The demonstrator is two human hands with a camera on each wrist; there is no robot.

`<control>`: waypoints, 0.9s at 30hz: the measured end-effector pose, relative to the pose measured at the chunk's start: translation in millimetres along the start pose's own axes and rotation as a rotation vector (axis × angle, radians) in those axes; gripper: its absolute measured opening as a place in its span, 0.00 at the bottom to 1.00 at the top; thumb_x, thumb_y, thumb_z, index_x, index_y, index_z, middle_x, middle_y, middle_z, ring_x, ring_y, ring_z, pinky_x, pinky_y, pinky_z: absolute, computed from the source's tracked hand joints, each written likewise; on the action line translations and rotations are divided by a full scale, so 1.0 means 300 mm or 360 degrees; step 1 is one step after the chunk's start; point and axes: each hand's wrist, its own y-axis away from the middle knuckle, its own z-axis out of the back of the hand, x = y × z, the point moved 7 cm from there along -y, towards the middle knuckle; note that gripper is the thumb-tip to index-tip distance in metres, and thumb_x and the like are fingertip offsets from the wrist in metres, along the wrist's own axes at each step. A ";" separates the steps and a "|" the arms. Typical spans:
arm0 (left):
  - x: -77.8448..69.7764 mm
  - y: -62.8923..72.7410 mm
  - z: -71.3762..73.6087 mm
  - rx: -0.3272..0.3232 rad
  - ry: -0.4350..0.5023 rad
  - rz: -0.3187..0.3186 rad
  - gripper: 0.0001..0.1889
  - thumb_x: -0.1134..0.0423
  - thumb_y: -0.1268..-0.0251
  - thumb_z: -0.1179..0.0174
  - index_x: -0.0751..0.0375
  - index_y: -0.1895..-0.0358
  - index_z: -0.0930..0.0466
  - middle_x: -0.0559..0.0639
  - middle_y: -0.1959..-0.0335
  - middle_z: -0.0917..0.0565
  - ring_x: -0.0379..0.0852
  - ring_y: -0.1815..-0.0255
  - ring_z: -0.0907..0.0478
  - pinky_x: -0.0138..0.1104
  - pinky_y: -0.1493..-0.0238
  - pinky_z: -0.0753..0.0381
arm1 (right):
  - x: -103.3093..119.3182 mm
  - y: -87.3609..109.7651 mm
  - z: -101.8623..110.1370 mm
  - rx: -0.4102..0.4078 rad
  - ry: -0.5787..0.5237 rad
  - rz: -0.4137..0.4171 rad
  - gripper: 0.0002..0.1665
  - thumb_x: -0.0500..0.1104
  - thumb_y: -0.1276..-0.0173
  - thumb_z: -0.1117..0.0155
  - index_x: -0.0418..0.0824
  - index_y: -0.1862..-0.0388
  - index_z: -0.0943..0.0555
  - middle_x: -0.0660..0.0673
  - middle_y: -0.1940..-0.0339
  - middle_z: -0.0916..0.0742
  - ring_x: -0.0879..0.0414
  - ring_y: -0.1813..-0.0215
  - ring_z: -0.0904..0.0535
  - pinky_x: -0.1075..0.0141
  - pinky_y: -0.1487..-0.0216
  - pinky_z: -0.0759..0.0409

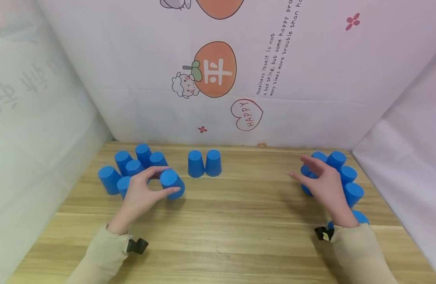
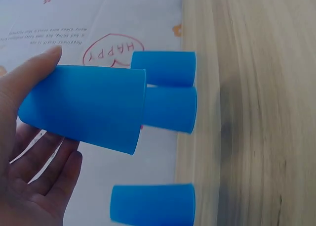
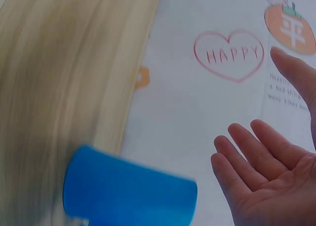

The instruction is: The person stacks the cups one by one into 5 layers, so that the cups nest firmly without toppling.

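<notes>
My left hand (image 1: 142,194) grips an upside-down blue cup (image 1: 173,184) between thumb and fingers, held above the table at the left. In the left wrist view the thumb lies on one side of this cup (image 2: 86,105), the fingers on the other. Two more blue cups (image 1: 195,164) (image 1: 213,163) stand side by side near the back edge, rims down. At the right, my right hand (image 1: 326,187) hovers with fingers extended and nothing in it, partly hiding a group of blue cups (image 1: 353,194). One blue cup (image 3: 131,189) shows below it in the right wrist view.
Several upside-down blue cups (image 1: 109,179) stand clustered on the left of the wooden table (image 1: 225,236). Another cup (image 1: 360,217) shows behind the right wrist. A printed white cloth (image 1: 150,114) rises at the table's back edge, with white cloth at both sides.
</notes>
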 end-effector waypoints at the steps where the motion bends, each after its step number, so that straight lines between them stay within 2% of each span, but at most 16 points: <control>1: -0.003 -0.005 -0.013 0.0015 0.0006 -0.0005 0.33 0.42 0.50 0.21 0.48 0.41 0.17 0.43 0.48 0.15 0.46 0.47 0.20 0.55 0.43 0.22 | -0.008 0.004 0.014 -0.0013 0.0007 -0.0010 0.49 0.63 0.36 0.27 0.42 0.23 0.31 0.37 0.28 0.25 0.36 0.28 0.31 0.37 0.36 0.30; 8: -0.025 -0.037 -0.098 0.0131 0.0050 -0.0026 0.34 0.39 0.48 0.24 0.50 0.39 0.19 0.43 0.47 0.15 0.47 0.44 0.20 0.57 0.42 0.23 | -0.062 0.016 0.094 -0.0063 0.0021 -0.0061 0.49 0.61 0.35 0.27 0.40 0.22 0.33 0.35 0.27 0.26 0.33 0.28 0.33 0.38 0.35 0.31; 16: -0.050 -0.076 -0.180 0.0222 0.0082 -0.0019 0.33 0.42 0.46 0.23 0.51 0.38 0.19 0.45 0.44 0.15 0.49 0.42 0.20 0.57 0.41 0.23 | -0.117 0.023 0.122 -0.0014 0.0068 -0.0185 0.54 0.65 0.35 0.30 0.38 0.20 0.37 0.33 0.24 0.31 0.31 0.26 0.37 0.36 0.34 0.34; 23: -0.106 -0.117 -0.233 0.0245 0.0215 -0.0176 0.29 0.52 0.46 0.21 0.55 0.41 0.17 0.45 0.45 0.18 0.47 0.46 0.18 0.51 0.43 0.19 | -0.142 0.022 0.126 0.0014 0.0177 -0.0183 0.57 0.64 0.35 0.28 0.31 0.22 0.38 0.28 0.26 0.30 0.28 0.29 0.33 0.37 0.37 0.30; 27: -0.149 -0.151 -0.256 0.0234 0.0231 -0.0232 0.29 0.52 0.46 0.20 0.53 0.41 0.17 0.44 0.48 0.19 0.44 0.48 0.18 0.47 0.45 0.17 | -0.153 0.020 0.123 0.0032 0.0217 -0.0194 0.58 0.65 0.36 0.28 0.29 0.23 0.38 0.26 0.28 0.30 0.28 0.31 0.31 0.37 0.38 0.29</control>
